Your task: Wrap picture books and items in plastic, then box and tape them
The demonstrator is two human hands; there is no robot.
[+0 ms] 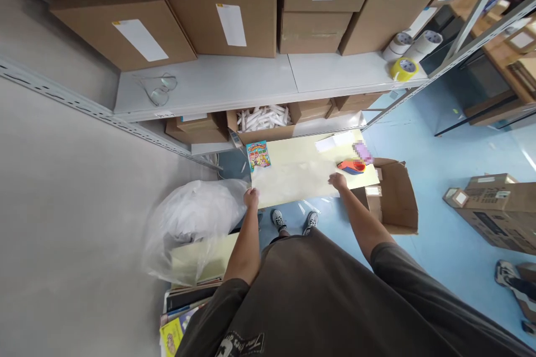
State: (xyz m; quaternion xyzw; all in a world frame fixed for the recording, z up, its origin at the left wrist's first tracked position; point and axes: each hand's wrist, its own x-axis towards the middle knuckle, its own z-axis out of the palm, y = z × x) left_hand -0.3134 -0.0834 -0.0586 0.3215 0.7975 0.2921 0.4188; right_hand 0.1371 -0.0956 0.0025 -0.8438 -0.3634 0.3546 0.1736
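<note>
My left hand (251, 197) rests on the near left corner of a pale yellow tabletop (301, 170), fingers curled. On the table's near edge, further right, my right hand (337, 181) lies just below an orange tape dispenser (352, 167). Between both hands a thin clear plastic sheet (293, 175) lies on the surface; whether either hand grips it is unclear. A colourful booklet (258, 155) lies at the table's far left corner. White paper slips (335, 141) lie at the far side.
An open cardboard box (396, 195) stands right of the table. A big clear plastic bag (192, 223) sits left. Metal shelves (251, 81) hold brown cartons, tape rolls (412, 47) and glasses (161, 89). Books (180, 318) are stacked below left. Another person's shoe (513, 279) is at right.
</note>
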